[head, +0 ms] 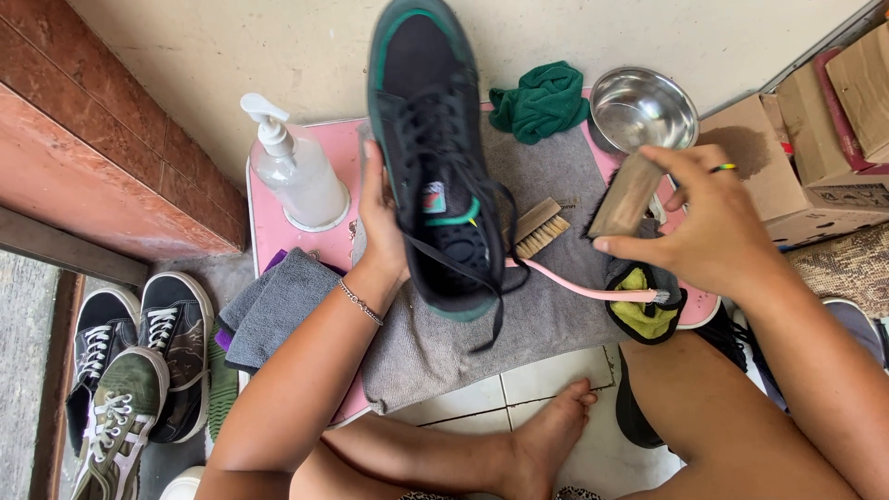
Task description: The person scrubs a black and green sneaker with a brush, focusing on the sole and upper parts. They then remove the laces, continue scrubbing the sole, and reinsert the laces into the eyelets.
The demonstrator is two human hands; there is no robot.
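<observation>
**Shoe held up, brush beside it**

The shoe is black with green trim. Your left hand is closed around its side and holds it up over the grey towel on the pink counter. Your right hand grips a wooden brush just beside the shoe. A soap bottle and a metal bowl stand near.

Low pink table, grey towel spread over it, clear pump bottle, green cloth, steel bowl, small wooden brush
</observation>
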